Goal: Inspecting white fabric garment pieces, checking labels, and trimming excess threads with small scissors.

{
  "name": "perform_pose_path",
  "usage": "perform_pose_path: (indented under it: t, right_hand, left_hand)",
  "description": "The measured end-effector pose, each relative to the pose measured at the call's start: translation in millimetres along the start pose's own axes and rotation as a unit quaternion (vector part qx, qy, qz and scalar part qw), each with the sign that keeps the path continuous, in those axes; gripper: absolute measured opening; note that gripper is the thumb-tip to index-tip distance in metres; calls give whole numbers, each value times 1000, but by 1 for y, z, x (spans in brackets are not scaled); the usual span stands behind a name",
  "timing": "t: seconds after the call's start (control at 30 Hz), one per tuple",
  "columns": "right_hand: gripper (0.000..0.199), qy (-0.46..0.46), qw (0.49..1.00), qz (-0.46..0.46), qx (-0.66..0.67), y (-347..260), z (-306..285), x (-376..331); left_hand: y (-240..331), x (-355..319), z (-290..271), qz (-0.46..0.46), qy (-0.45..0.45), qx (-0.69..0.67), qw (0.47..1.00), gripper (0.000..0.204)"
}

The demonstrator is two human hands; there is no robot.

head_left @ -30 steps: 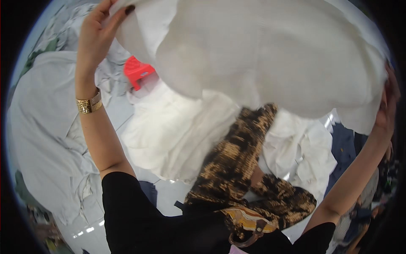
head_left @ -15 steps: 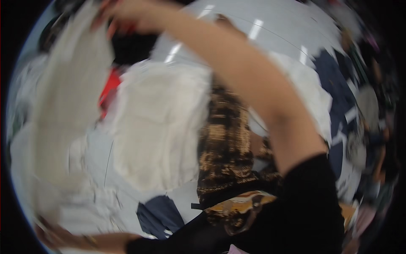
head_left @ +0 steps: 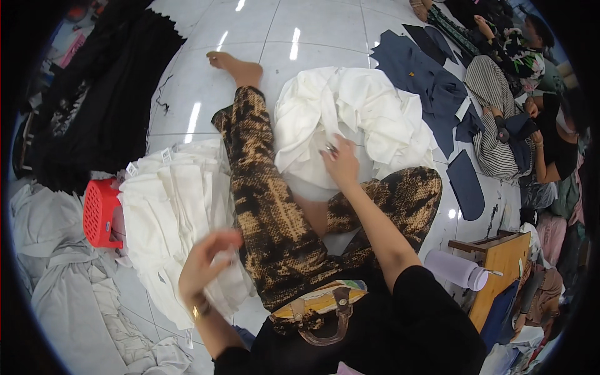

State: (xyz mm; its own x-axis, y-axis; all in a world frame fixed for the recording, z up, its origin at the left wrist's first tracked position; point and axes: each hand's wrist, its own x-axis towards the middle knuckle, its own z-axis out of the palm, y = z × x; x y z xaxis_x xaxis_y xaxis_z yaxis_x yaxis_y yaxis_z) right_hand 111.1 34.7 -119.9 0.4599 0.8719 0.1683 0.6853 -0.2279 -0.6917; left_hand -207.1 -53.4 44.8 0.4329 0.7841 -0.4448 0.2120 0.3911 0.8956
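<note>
My right hand [head_left: 342, 164] is between my legs, at the near side of a loose heap of white cloth pieces [head_left: 381, 115]. Its fingers are closed on a small metal tool [head_left: 330, 149], whose kind I cannot make out, and they touch the cloth's edge. My left hand [head_left: 209, 259], slightly blurred, hovers over the near right side of a layered stack of white cloth pieces [head_left: 164, 212]. Its thumb and fingers are apart, with nothing in them. Small white tags stick out from that stack's far edge.
A red plastic stool [head_left: 100, 214] stands left of the stack, beside grey cloth [head_left: 50, 250]. Black cloth [head_left: 106, 94] is piled at far left. To the right are navy pieces [head_left: 422, 81], a lilac bottle [head_left: 455, 269], a low wooden table [head_left: 500, 269] and other people.
The white cloth stretched between my hands at left has been let go. My right hand has come back to the heap between my legs; my left hand has moved right. The view has turned.
</note>
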Motion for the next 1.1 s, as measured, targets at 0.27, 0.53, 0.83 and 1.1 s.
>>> perform_pose_path:
  t: [0.27,0.53,0.83,1.1]
  right_hand:
    - [18,21,991,47,127,21,-49,10]
    - [12,-151,909,-45,386,-19,-200,-3]
    - [11,-328,872,55,360,7,-179,6]
    - [64,-393,916,21,80,11,-87,-29]
  left_hand:
    - [-42,257,67,170,194,564,785,22]
    - [48,135,-30,243,378,-118,886,37]
    - [61,-5,-70,134,588,408,685,26]
    - [11,120,-2,100,104,634,760,63]
